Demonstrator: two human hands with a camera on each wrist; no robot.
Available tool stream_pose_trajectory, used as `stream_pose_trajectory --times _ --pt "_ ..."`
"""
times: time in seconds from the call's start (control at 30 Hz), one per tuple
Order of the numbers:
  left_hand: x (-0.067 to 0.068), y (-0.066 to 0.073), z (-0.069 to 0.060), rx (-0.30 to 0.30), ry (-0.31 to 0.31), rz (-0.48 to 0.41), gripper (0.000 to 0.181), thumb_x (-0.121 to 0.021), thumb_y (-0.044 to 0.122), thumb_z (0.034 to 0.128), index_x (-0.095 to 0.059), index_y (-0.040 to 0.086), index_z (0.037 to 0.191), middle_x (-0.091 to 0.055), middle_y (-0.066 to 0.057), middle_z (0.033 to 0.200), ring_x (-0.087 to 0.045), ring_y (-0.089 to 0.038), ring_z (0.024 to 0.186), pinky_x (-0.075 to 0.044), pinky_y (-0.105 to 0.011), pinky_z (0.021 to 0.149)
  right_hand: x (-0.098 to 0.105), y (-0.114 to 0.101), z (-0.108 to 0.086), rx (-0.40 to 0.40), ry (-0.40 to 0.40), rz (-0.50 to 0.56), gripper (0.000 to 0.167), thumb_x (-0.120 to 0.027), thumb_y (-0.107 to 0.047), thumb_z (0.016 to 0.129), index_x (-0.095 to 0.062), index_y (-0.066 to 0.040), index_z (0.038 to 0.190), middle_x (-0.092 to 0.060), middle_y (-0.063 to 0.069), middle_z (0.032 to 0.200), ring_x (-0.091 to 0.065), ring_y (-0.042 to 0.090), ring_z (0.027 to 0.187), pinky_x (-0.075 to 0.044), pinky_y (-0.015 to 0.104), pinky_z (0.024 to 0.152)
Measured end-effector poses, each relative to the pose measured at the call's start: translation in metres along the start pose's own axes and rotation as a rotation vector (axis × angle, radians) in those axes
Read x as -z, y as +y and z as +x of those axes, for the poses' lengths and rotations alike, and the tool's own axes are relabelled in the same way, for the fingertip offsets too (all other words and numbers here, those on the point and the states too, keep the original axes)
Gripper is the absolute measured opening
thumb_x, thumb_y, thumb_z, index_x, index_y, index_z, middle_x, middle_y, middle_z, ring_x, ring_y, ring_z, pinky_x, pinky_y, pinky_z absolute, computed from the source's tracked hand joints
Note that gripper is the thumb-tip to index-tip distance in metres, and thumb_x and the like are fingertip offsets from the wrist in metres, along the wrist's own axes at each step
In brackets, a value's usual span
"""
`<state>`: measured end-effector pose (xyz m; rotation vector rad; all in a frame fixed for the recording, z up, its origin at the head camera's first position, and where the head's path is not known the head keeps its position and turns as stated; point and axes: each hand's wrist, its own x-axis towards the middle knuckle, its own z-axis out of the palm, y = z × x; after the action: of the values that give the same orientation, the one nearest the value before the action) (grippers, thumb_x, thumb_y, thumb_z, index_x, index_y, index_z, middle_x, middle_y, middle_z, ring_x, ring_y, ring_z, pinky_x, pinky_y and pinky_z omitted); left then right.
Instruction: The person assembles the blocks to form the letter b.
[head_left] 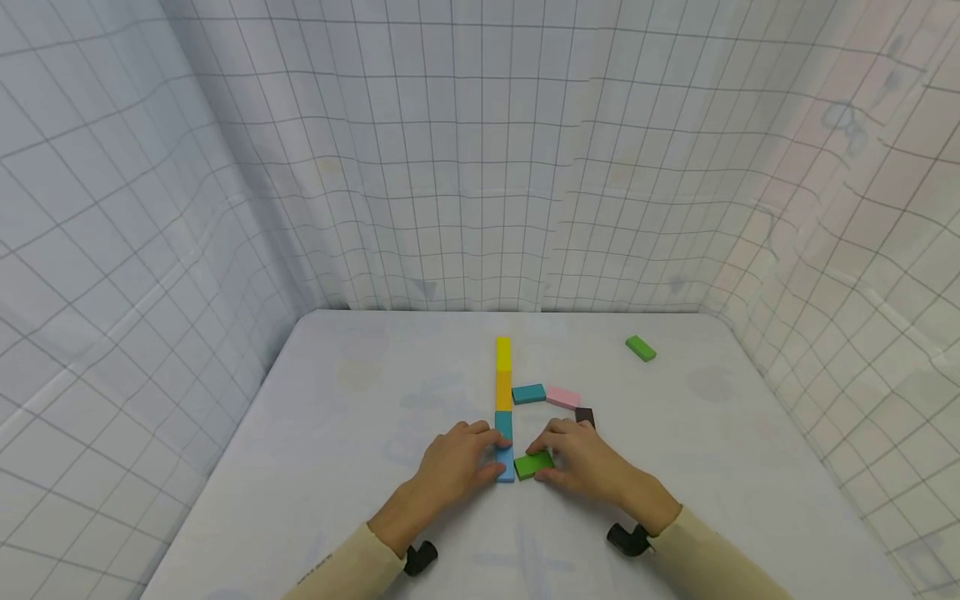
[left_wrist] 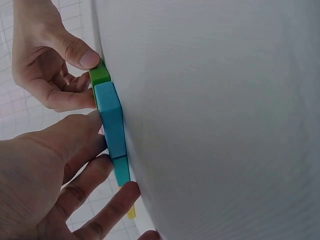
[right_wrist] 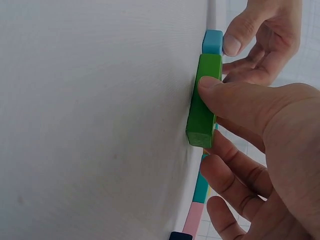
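Observation:
A straight column of blocks runs away from the person: a light blue block nearest, then a teal block, then yellow blocks. My left hand has its thumb and index finger on the light blue block, seen also as a blue block in the left wrist view. Just right of the column, my right hand pinches a green block, thumb on its near side and fingers on its far side. In the right wrist view the green block lies on the tabletop, its end close to the blue one.
A second teal block, a pink block and a dark block, partly behind the right hand, form a curve right of the column. Another green block lies at the far right. Gridded white curtains surround the white table.

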<state>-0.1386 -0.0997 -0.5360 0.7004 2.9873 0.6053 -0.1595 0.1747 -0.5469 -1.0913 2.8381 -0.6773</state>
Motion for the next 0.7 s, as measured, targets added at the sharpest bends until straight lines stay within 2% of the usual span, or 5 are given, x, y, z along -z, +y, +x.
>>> stream_pose_trajectory --times 0.3,0.7 --pt "-0.0003 -0.0002 0.0003 -0.008 0.006 0.008 0.033 -0.095 0.032 0.0998 -0.086 0.024 0.130 -0.081 0.004 0.120 -0.072 -0.025 0.106 -0.061 -0.043 0.075 0.0008 -0.0003 -0.0006 0.009 0.003 -0.005 0.031 -0.097 -0.029 0.099 -0.086 -0.025 0.128 -0.077 -0.012 0.118 -0.070 0.008 0.111 -0.048 0.033 0.094" --pt "0.0011 0.0018 -0.0006 0.007 -0.003 -0.005 0.032 -0.095 0.031 0.1003 -0.086 0.024 0.130 -0.081 0.003 0.120 -0.072 -0.026 0.108 -0.061 -0.046 0.078 0.0007 0.0000 -0.0009 0.013 0.003 0.003 0.031 -0.097 -0.031 0.099 -0.086 -0.026 0.128 -0.076 -0.012 0.117 -0.069 0.007 0.110 -0.044 0.031 0.092"
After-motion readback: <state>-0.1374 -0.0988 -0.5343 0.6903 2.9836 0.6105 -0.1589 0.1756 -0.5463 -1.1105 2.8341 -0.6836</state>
